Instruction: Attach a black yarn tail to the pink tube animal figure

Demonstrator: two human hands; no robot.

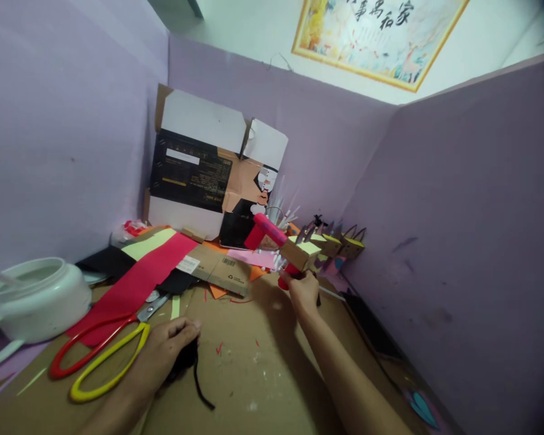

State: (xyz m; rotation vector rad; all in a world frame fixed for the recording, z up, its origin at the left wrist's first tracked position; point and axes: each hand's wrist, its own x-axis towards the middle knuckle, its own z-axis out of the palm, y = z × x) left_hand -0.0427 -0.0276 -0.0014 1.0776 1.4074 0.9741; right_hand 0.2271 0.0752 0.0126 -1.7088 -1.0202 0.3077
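My left hand [170,344] is closed low over the table, beside the scissors. From under its fingers shows a black piece with a thin black strip [202,383] trailing from it; most of that piece is hidden. Large scissors [109,353] with one red and one yellow handle lie left of this hand. My right hand [303,293] reaches forward, its fingers closed at a red tube-like piece [283,280], partly hidden. Just above stands a small cardboard block [295,254] with pale yellow tops. A pink-red rolled piece [271,229] slants up from it to the left.
Red paper [140,278], black paper and a flat cardboard piece [229,272] lie on the left. A white pot [36,299] stands at the left edge. An unfolded box [190,169] leans at the back. Small paper bags [352,246] line the right wall; a dark flat panel [374,326] lies nearer.
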